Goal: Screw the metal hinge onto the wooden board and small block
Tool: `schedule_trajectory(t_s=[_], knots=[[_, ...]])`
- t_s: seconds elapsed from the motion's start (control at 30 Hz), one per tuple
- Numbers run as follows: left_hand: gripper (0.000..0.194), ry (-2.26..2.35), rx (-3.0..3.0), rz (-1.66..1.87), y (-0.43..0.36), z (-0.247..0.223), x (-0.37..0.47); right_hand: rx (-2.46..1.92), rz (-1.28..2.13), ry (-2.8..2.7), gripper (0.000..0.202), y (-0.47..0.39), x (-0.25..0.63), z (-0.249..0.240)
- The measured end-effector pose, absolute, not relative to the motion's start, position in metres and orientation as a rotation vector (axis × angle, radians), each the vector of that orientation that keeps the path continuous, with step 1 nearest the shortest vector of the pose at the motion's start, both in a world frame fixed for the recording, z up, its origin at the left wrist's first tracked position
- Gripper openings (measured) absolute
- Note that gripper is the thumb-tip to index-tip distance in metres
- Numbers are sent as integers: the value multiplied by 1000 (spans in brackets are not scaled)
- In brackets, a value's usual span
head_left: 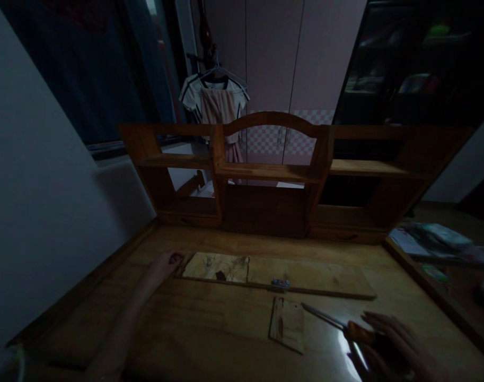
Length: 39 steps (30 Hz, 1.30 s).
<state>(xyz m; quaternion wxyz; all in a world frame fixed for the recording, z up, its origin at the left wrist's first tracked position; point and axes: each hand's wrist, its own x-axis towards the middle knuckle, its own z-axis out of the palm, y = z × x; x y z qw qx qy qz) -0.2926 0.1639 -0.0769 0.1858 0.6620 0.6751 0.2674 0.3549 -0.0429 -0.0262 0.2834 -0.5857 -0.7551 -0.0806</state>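
Observation:
On the wooden tabletop [210, 313] lies a long narrow wooden board [317, 276], its left part pale and stained past a dark crack. A small metal latch [280, 283] sits at its near edge. My left hand [168, 265] is closed at the board's left end, the fingers curled against it. A smaller wooden piece [288, 323] rests just in front of the board. At the right, my right hand [393, 339] is around the brown handle of a screwdriver [329, 318], whose tip points left, close to the small piece's corner. Dim light hides part of the right hand's grip.
A wooden shelf unit [269, 172] stands along the far edge. A white wall [67, 175] borders the left. Papers and plastic bags [436, 239] lie beyond the table's right rim [436, 297]. Clothes [216, 101] hang behind, before a pink wardrobe [273, 58].

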Motion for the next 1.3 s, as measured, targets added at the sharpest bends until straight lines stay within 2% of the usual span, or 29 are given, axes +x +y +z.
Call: schedule_trajectory(t_s=[0.1,0.2,0.27,0.33,0.4,0.53,0.67,0.77,0.83,1.03,1.3], knots=[[36,1939,1925,675,166,-75,-295,-1477,-310,-2233,49,-42,308,-10],[36,1944,1949,696,160,-55,-285,-1460,-114,-2320,52,-36,258,-4],[38,2011,1960,900,145,-29,-262,-1529,-6,-2295,58,-29,234,-8],[38,2031,1883,1264,117,2,-220,-1582,104,-2278,75,-22,218,-17],[41,1856,1630,1501,80,25,-165,-1611,164,-2228,82,-16,212,-25],[52,1152,1312,993,18,22,-54,-1621,251,-2194,77,-8,210,-31],[63,1064,1044,916,6,-14,2,-1602,252,-2218,79,-2,209,-29],[79,1064,936,912,16,-28,13,-1532,220,-2248,82,-1,210,-28],[83,1062,917,913,23,-32,15,-1513,189,-2256,81,-1,212,-27],[68,1053,894,942,28,-38,19,-1614,200,-2249,78,-6,218,-20],[48,1108,929,942,30,-15,23,-1609,515,-2141,71,-12,216,-15]])
